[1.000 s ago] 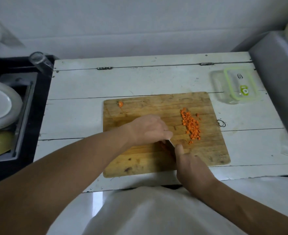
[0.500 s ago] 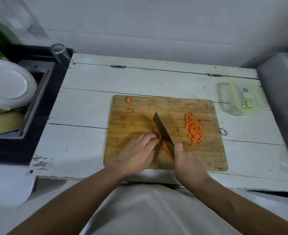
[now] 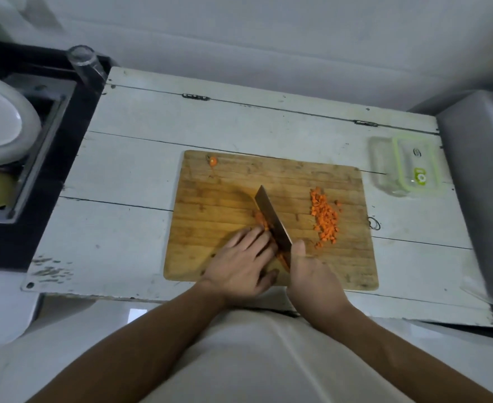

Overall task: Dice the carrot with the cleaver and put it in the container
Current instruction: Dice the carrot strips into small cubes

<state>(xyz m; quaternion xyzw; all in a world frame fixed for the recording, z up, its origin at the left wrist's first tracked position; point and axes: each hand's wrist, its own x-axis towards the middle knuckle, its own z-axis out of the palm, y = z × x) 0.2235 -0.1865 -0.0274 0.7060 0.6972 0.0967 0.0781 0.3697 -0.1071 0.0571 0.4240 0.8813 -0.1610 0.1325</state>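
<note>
The right hand (image 3: pixel 312 274) is wrapped round the handle of the cleaver (image 3: pixel 272 221), thumb laid along the top by the blade; the handle itself is hidden inside the grip. The blade runs away and to the left over the wooden cutting board (image 3: pixel 239 175). The left hand (image 3: pixel 240 261) lies flat beside the blade, fingers straight and close together, pressing the uncut carrot strips (image 3: pixel 261 221), which show only as orange bits at the fingertips and along the steel. Well to the right on the board sits a loose pile of diced carrot (image 3: pixel 325 218); a single carrot end (image 3: pixel 212 161) lies at the far left corner.

Past the board's right edge on the white table (image 3: pixel 129 158), a clear container (image 3: pixel 384 170) stands with nothing visible in it, and its green-rimmed lid (image 3: pixel 416 165) rests against it. The lid bears a green round mark and small print, too blurred to read.

At left, a sink (image 3: pixel 44 135) holds a white plate (image 3: pixel 2 123) and a yellowish dish, both cut off by the frame edge.
</note>
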